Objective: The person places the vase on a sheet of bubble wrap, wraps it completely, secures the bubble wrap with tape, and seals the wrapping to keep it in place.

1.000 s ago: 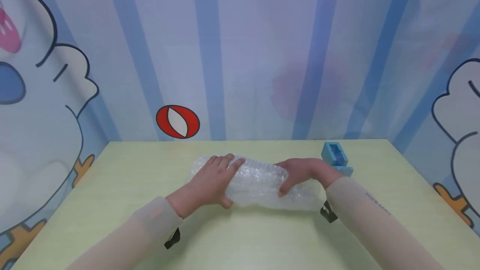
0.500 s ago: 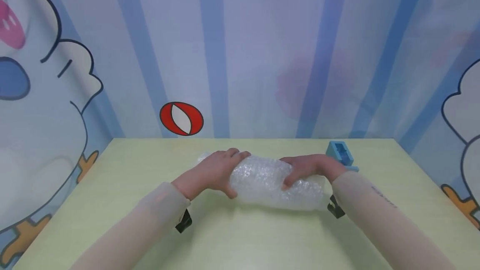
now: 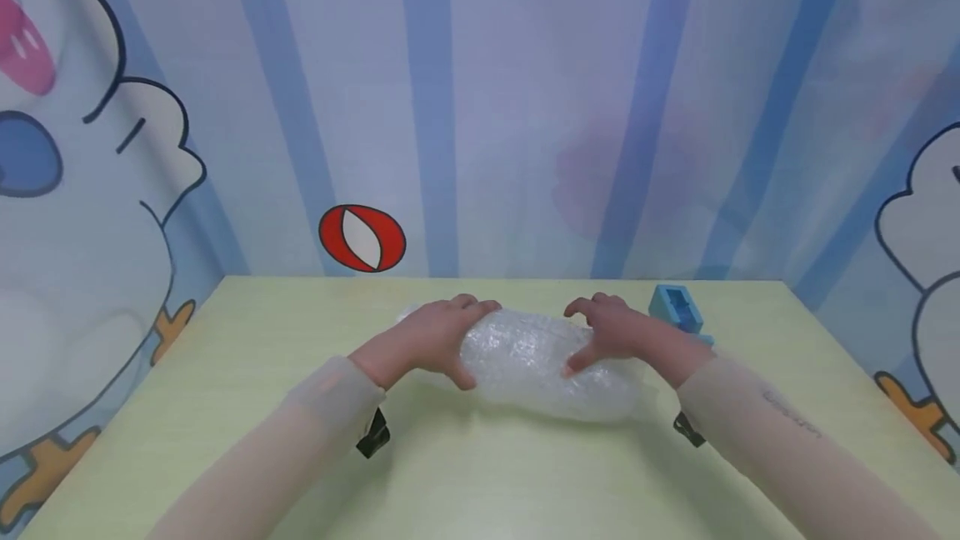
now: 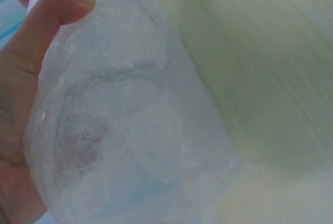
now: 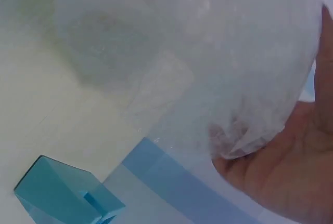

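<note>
Nearest, at the bottom of the head view, two pale long sleeves (image 3: pixel 787 457), with a small black device (image 3: pixel 373 433) below the left wrist. Next, mid-way across the pale yellow-green tabletop (image 3: pixel 525 482), a long, soft, clear bubble-wrap bundle (image 3: pixel 525 357): crumpled, rounded, glossy with small glints, cloudy through the middle, with hints of fingers through the film (too hazy inside for telling any contents). Held between both hands: left hand (image 3: pixel 435 336) curved closely around the left part, thumb on the near side; right hand (image 3: pixel 618 332) arched wider around the right part, thumb on the near side, fingers bent toward the far edge. Farther, past the right hand, a light-blue box-like block (image 3: pixel 666 307) with a rectangular recess, too small for making out anything within. Farthest, a blue-striped backdrop (image 3: pixel 517 107) with a red-and-white printed ball (image 3: pixel 362 237).
</note>
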The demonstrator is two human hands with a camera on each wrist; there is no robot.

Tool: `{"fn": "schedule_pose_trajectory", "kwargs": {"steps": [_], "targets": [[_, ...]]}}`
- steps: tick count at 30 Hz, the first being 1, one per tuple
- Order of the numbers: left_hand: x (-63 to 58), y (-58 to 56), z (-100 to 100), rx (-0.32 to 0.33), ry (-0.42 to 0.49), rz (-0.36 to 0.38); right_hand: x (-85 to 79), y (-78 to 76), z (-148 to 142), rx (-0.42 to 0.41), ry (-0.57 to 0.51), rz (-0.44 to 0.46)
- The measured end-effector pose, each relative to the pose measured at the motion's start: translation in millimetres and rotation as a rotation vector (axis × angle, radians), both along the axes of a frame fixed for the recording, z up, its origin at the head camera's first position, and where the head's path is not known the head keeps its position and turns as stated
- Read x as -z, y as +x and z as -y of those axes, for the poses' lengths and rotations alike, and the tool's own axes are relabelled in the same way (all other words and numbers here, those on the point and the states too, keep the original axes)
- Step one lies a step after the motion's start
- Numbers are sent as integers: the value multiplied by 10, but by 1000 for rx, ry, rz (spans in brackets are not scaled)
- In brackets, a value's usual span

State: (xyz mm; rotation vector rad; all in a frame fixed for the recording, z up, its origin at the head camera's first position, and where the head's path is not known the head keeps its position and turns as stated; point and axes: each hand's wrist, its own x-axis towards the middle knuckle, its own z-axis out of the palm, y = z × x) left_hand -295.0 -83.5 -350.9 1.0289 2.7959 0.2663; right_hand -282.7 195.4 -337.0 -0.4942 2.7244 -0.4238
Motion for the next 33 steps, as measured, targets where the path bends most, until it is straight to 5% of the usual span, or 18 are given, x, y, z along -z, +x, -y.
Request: {"fn": "schedule_pose_trajectory", "kwargs": {"steps": [6, 13, 19, 23, 33], "targets": [[-37, 3, -24, -21, 8, 28, 25, 213, 60, 67, -1, -205], [-41, -49, -70, -32, 3, 65, 170, 455, 121, 35, -17, -490], [-73, -87, -66, -48, 0, 78, 318, 727, 256, -9, 146, -785], [-87, -98, -60, -57, 6, 76, 349, 805, 329, 0, 218, -801], [-49, -119, -68, -53, 46, 105, 390, 756, 327, 16, 153, -677]]}}
